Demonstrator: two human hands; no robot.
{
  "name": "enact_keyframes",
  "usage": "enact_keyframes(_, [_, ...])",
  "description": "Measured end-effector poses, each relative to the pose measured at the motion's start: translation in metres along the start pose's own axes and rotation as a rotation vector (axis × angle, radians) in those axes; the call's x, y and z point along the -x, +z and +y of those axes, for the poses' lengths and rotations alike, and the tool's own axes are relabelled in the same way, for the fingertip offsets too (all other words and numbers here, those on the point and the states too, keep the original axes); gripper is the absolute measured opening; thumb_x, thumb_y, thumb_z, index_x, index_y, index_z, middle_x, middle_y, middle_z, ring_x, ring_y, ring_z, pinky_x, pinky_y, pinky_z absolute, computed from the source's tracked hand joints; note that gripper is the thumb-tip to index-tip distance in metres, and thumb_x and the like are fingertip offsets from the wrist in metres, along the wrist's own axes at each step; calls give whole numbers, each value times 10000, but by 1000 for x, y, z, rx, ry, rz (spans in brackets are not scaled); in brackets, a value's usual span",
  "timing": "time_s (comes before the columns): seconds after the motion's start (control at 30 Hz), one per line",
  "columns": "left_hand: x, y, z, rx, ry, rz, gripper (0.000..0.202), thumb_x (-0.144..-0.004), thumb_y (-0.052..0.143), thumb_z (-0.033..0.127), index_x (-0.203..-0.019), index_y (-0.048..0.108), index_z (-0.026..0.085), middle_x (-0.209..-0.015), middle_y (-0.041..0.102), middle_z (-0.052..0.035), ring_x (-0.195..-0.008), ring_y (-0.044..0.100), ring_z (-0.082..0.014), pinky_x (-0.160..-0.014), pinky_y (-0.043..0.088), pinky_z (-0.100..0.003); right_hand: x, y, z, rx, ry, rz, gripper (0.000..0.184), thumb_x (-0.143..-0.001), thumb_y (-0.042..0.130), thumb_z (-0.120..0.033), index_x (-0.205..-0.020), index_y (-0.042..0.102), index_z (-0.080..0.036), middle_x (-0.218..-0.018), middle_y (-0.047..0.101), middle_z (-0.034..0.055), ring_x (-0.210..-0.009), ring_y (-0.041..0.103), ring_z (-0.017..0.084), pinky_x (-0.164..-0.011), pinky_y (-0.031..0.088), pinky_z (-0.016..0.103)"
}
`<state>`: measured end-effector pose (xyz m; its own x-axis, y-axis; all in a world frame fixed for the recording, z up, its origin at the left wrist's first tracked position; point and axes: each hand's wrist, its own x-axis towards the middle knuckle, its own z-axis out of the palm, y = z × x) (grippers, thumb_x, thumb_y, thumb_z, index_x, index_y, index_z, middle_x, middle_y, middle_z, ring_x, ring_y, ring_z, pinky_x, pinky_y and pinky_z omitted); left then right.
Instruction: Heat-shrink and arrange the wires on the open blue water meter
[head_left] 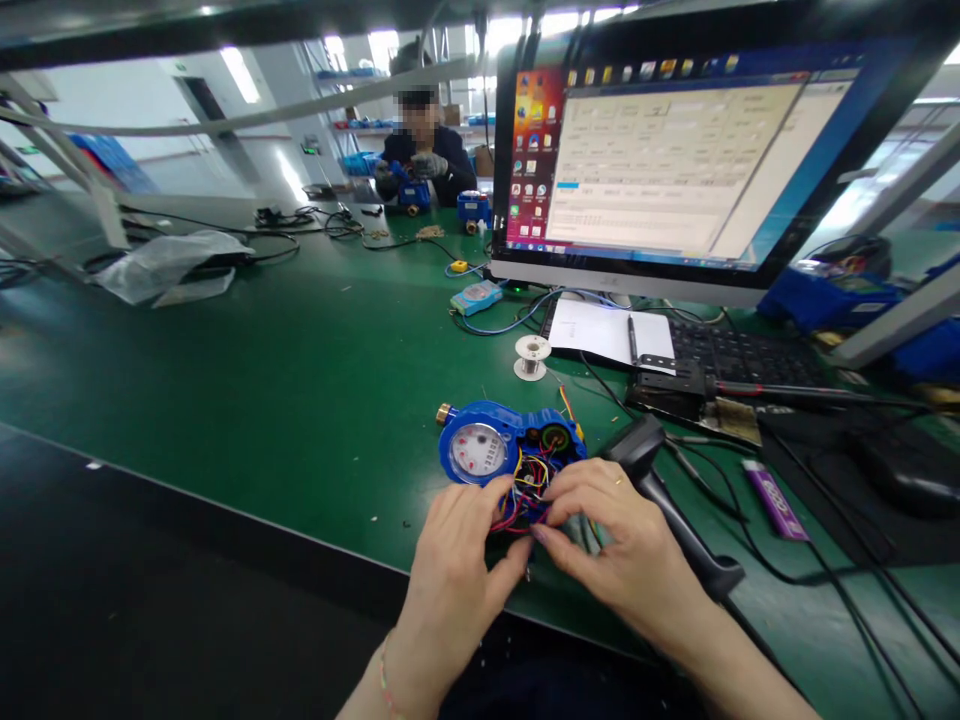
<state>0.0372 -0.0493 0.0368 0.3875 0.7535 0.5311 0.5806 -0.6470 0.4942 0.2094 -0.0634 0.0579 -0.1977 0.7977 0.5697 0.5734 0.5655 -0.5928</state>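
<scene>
Blue plastic is housing the water meter [502, 450], which is lying flat on the green tabletop [300, 400] with its dial facing up, so the open wiring bay beside the dial is staying reachable from above. I am watching my left hand [457, 560] and right hand [615, 540] working at the near edge of the meter, both sets of fingers pinching into the bundle of coloured wires [529, 480] spilling from that bay; neither hand is lying open. Just right of the meter, a black barcode scanner [667, 490] is resting partly under my right hand. Beyond the meter, a solder spool [532, 356] and a monitor [675, 160] are standing. Far beyond the meter, another person [424, 150] is sitting, handling a similar blue unit.
</scene>
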Motion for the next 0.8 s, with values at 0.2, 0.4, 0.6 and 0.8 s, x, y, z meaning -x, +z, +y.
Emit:
enact_keyframes(0.2, [5, 15, 1, -120, 192, 163, 159, -768, 543, 14, -884, 573, 119, -689, 479, -28, -716, 413, -141, -707, 417, -323, 4, -9, 0, 26, 34, 67, 58, -793, 582, -150, -830, 554, -184, -841, 577, 23, -842, 525, 151, -765, 419, 310])
enact_keyframes(0.4, [14, 20, 8, -218, 335, 110, 176, -774, 515, 4, -913, 598, 73, -798, 545, -76, -797, 456, -168, -804, 438, -369, -6, 1, 3, 187, 81, -13, 46, -769, 627, -198, -800, 599, -177, -786, 568, 16, -762, 510, 166, -689, 373, 322])
enact_keyframes(0.6, [12, 12, 13, 81, 168, 84, 113, -802, 557, 108, -910, 589, 94, -754, 547, -60, -737, 504, -139, -682, 463, -261, -12, 3, -1, 171, 207, -119, 113, -830, 518, -141, -725, 542, -173, -738, 556, 5, -734, 491, 159, -700, 352, 311])
enact_keyframes(0.8, [2, 6, 10, 238, -119, 102, 65, -832, 520, 110, -802, 548, 161, -667, 534, 26, -592, 506, -55, -568, 407, -158, -23, -1, 8, -83, 466, -174, 132, -856, 455, -206, -733, 500, -190, -645, 537, -35, -581, 473, 104, -554, 349, 223])
